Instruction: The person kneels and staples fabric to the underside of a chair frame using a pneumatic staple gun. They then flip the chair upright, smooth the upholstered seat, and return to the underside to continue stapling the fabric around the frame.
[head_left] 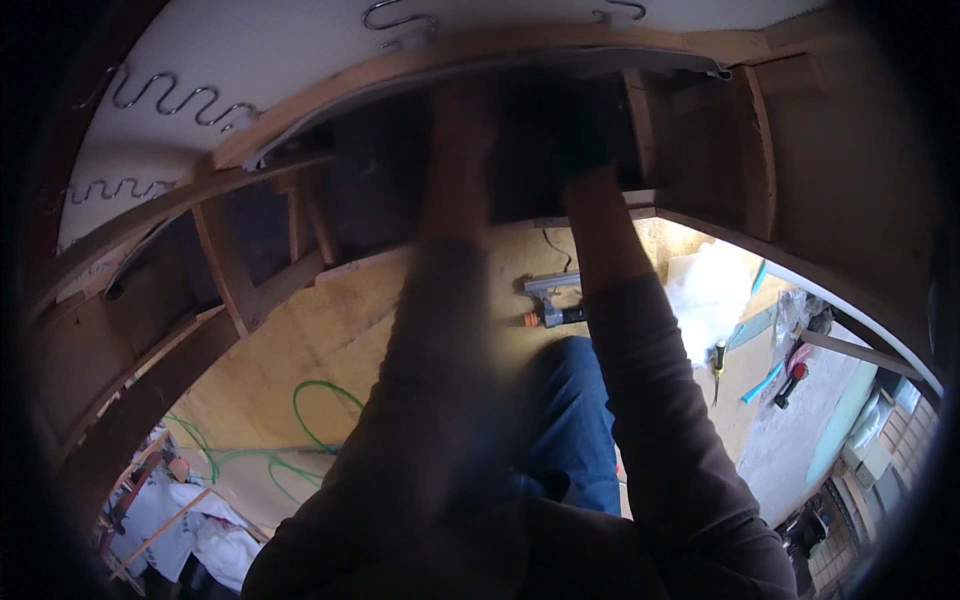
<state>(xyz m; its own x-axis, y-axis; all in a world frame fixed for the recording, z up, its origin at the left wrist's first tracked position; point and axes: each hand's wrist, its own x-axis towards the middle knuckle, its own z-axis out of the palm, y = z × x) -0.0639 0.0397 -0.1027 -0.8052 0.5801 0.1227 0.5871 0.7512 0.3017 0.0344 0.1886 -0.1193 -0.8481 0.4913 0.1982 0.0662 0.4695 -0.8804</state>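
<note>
Timber forms the frame [335, 95], which spans the upper part of the work area and encloses a dark recess. Both forearms extend into this recess, side by side and well apart at the sleeves [650, 370]. The left hand [462, 115] is a blurred shape in shadow; its fingers cannot be made out, so I cannot tell how far it is open or whether it has hold of anything. The right hand [585, 145] lies to its right, equally dark; its opening and any grip likewise cannot be determined. A dark green-blue patch shows at its wrist, nature unclear.

Above the hands, a grey strip [650, 60] runs along the underside of the curved rail. Beyond the rail, zigzag springs [185, 102] lie against a white panel [270, 60]. Wooden uprights divide the frame left and right of the recess.

Below the frame is a yellow-brown board [300, 340]. On it, between the forearms, lies a grey and black power tool [548, 312] with an orange end. Green hose [318, 383] loops to the left of the left forearm. Blue trousers [575, 410] show between the sleeves. To the right of the right forearm are white stuffing [710, 295], a screwdriver [719, 358] and a red and black item [793, 383], kind undetermined.
</note>
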